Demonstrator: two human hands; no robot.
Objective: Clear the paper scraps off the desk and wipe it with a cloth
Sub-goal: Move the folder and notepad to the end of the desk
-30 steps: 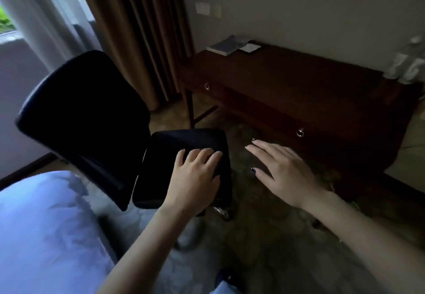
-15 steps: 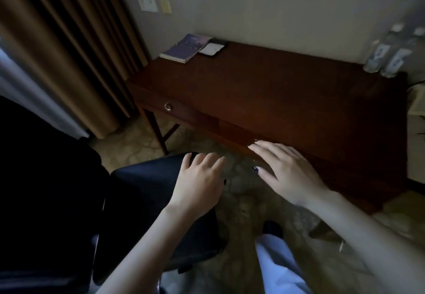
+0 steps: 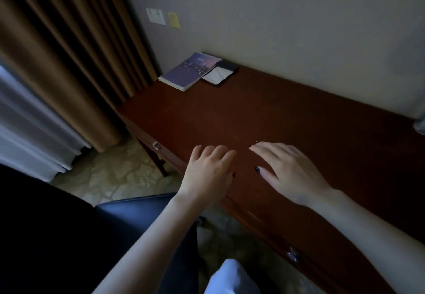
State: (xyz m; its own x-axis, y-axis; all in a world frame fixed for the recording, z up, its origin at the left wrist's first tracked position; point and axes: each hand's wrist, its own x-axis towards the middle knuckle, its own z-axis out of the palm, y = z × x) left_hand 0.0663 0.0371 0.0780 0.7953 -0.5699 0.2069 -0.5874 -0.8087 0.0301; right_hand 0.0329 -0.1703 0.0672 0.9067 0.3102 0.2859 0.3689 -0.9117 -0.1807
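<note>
Dim desk [image 3: 264,119], right end cut off, both hands [image 3: 208,174] empty

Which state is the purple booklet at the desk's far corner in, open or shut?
Shut. The purple booklet lies flat on the desk with its cover facing up and the page edges stacked along its near side.
</note>
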